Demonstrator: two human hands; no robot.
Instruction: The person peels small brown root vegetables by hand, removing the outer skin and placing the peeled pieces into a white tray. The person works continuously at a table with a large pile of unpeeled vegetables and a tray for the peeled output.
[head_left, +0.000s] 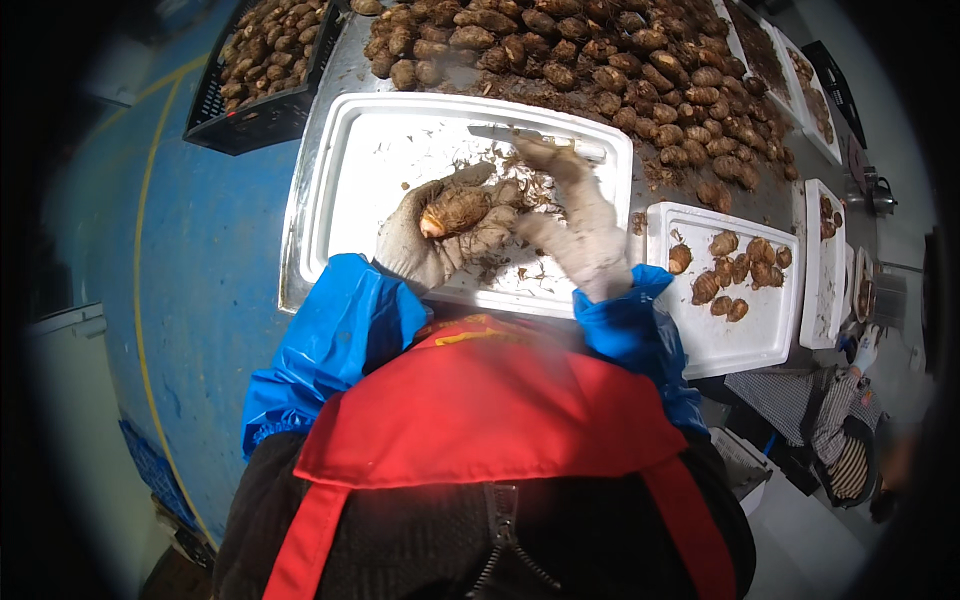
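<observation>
My left hand (442, 236), in a soiled pale work glove, cradles a brown, fibrous taro corm (459, 211) with a pale cut end pointing left. My right hand (581, 214), gloved too and blurred, is just right of it with thumb and fingers spread. Its fingers pass over a knife (489, 133) near the far wall of the tray. The knife's blade points left, and its pale handle shows right of the fingers. Both hands are above a white foam tray (349, 187), where brown peel shreds (536, 187) are scattered.
A large heap of taro corms (637, 67) covers the metal table's far side. A black crate (247, 124) of corms stands at the upper left. Right of my tray, another foam tray (724, 341) holds several corms. Beyond it at lower right is another person (832, 420).
</observation>
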